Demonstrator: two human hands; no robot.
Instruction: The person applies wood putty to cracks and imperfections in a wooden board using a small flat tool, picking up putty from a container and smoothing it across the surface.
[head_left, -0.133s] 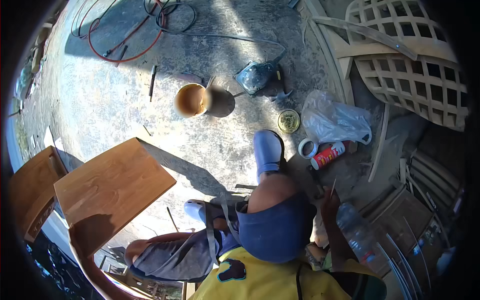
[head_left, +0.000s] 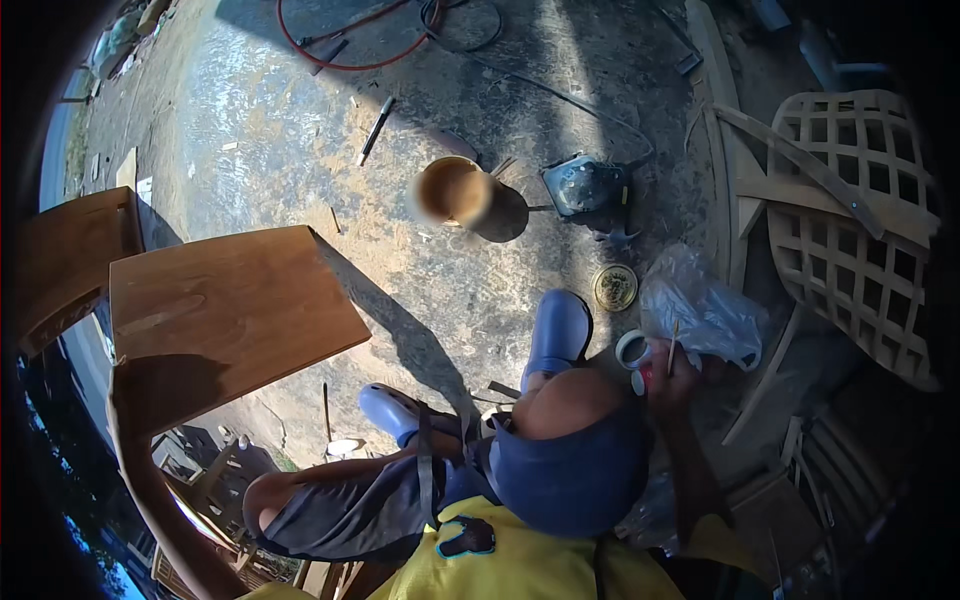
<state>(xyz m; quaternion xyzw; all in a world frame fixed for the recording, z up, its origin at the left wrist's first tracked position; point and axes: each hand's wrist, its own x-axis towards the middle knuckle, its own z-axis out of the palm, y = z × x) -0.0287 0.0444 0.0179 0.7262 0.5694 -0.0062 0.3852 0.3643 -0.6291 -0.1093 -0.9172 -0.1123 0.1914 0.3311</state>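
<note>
My right hand (head_left: 672,380) is closed around a thin, pale stick-like tool (head_left: 673,338), which points up from the fingers; its exact kind does not show. The hand is beside my bent knee, in front of a red can (head_left: 646,377), and covers most of it. Just beyond lie a roll of tape (head_left: 632,350) and a crumpled clear plastic bag (head_left: 700,305). A round golden lid (head_left: 615,288) rests on the floor nearby. Farther off, an open tub of brown paste (head_left: 452,190) stands on the concrete. My left hand does not appear.
A wooden chair (head_left: 230,320) stands at the left, its flat panel casting a shadow. Beyond the tub are a power sander (head_left: 585,187) with a cord, a pen-like tool (head_left: 376,131) and a red hose (head_left: 370,66). Lattice wooden chair backs (head_left: 850,230) lie at the right.
My right hand has moved forward from beside the knee to the red can, still holding the thin tool. The whole view has shifted, so the floor items sit farther right.
</note>
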